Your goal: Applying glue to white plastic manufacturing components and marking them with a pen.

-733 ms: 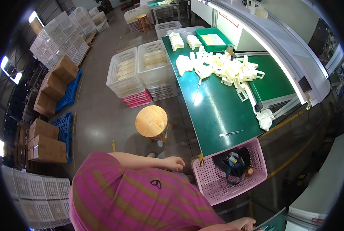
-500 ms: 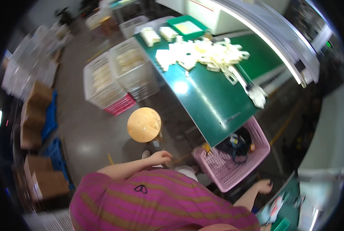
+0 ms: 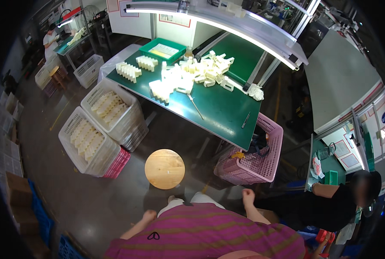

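Observation:
My left hand [image 3: 149,216] hangs low beside my body, its fingers curled, with nothing visible in it. On the other side my right hand [image 3: 248,197] is loosely fisted and apart from everything; I see nothing in it. In front of me stands a round wooden stool [image 3: 165,169]. Beyond it is a green-topped workbench [image 3: 220,114] with a heap of cream-coloured plastic parts [image 3: 207,69]. Several more are lined up in rows [image 3: 128,72] at its left. A pink plastic basket [image 3: 249,170] sits under the bench's right corner, nearest my right hand, with a dark bag inside.
White crates [image 3: 91,142] of cream parts stand left of the stool. A screwdriver-like tool [image 3: 196,108], a pen [image 3: 246,120] and a green tray [image 3: 163,50] lie on the bench. At right, a person in black [image 3: 326,207] sits by another bench. Cardboard boxes [image 3: 22,190] line the left.
My view has swung right and levelled, bringing the person in black into sight. My left hand has dropped from in front of me to my side; my right hand has come forward.

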Demonstrator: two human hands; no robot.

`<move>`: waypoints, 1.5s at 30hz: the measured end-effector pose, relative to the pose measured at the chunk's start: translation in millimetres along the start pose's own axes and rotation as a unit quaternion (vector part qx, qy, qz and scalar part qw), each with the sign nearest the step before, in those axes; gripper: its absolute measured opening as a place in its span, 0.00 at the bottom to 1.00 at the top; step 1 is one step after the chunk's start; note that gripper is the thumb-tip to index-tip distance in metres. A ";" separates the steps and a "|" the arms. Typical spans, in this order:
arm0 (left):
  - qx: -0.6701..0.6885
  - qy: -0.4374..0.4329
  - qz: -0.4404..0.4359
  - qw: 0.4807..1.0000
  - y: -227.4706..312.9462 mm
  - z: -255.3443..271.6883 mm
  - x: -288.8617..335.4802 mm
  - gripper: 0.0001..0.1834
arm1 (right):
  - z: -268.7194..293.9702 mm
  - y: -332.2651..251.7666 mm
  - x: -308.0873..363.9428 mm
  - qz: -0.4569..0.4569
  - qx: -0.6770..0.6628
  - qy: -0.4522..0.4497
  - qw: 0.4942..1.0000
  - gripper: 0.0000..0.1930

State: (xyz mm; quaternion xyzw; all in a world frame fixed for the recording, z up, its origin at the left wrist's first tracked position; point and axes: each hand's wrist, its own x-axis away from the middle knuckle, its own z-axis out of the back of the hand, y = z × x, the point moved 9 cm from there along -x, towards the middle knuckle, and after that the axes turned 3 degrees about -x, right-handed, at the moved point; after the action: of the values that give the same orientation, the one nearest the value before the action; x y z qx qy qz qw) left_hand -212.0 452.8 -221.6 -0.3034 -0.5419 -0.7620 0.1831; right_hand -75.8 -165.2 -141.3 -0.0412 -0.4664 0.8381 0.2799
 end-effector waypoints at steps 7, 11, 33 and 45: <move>0.222 0.082 0.272 0.933 -123.2 18.4 79.6 0.13 | -113.9 -37.2 89.8 0.074 0.145 -0.373 0.914 0.12; 0.273 0.104 0.263 0.920 -116.5 24.0 96.5 0.13 | -146.2 -51.5 71.5 0.031 0.187 -0.366 0.911 0.12; 0.516 0.307 0.242 0.762 -401.6 303.3 313.7 0.13 | -523.3 -240.6 407.7 0.165 0.368 -0.606 0.686 0.15; 0.618 0.349 0.309 0.632 -481.6 321.7 387.5 0.13 | -740.8 -335.2 530.7 0.111 0.271 -0.624 0.725 0.11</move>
State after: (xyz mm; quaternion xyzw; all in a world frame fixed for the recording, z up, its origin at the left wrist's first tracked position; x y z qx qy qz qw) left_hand -710.0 939.9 -236.3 0.0199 -0.6561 -0.1962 0.7284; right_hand -132.6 803.1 -185.5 0.5172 -0.2808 0.7905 -0.1697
